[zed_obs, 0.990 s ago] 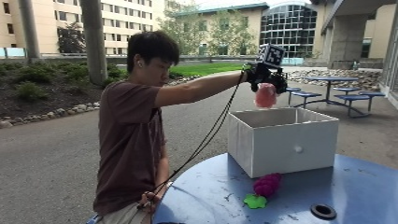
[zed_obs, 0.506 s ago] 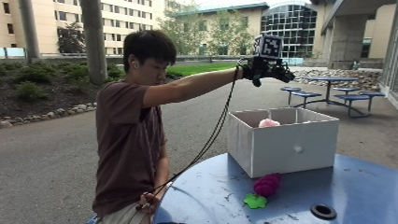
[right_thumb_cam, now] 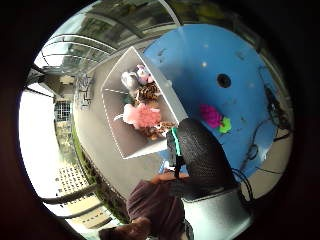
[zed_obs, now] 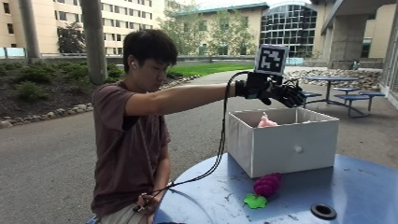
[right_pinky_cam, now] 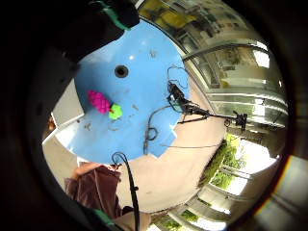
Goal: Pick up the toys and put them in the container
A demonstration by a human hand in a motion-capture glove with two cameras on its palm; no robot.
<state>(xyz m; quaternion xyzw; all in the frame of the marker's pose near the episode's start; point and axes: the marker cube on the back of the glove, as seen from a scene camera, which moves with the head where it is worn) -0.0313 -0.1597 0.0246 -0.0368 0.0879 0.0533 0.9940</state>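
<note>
My gloved right hand (zed_obs: 280, 92) hovers above the near rim of the white box (zed_obs: 283, 145), its fingers loosely spread and holding nothing. A pink plush toy (zed_obs: 266, 122) lies inside the box (right_thumb_cam: 116, 107), on top of several other toys (right_thumb_cam: 140, 90); in the thumb side palm view the pink plush toy (right_thumb_cam: 141, 115) sits in the middle of them. On the blue round table (zed_obs: 360, 186), in front of the box, lies a magenta grape toy with a green leaf (zed_obs: 264, 189). The little finger side palm view shows that grape toy (right_pinky_cam: 103, 103) on the table (right_pinky_cam: 144, 62).
A black-ringed hole (zed_obs: 323, 211) is in the table near the grape toy. Cables (right_pinky_cam: 159, 125) lie over the table's edge beside a black tripod (right_pinky_cam: 192, 108). The person's bare left hand (zed_obs: 147, 203) is low at the table's edge. Picnic benches (zed_obs: 345, 93) stand behind.
A second ago the hand held the pink plush toy above the box. It let go, the toy dropped into the box, and the hand stays above, empty.
</note>
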